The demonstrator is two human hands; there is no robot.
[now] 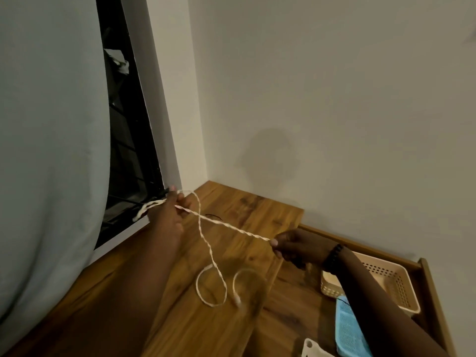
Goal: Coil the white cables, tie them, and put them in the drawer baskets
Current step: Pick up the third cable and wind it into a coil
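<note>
white cable [233,226] is stretched in the air between two hands, above a brown wooden top [231,318]. the left hand [168,215] is up near the dark window [128,150], with its fingers curled round one part of the cable, and a small white bunch of cable sticks out past it on the window side. the right hand [296,247] pinches the cable with its fingertips, lower down and to the right, and it has a dark bead band [333,256] on the wrist. from the left hand another piece of the cable hangs down, crosses under the tight piece and lies in loops on the wooden top, with a plug at the end. to the right is an open drawer [427,279] with a peach basket [396,287], a blue basket [347,331] and a white basket [313,350] in it. a pale curtain [46,150] hangs on the left.
</note>
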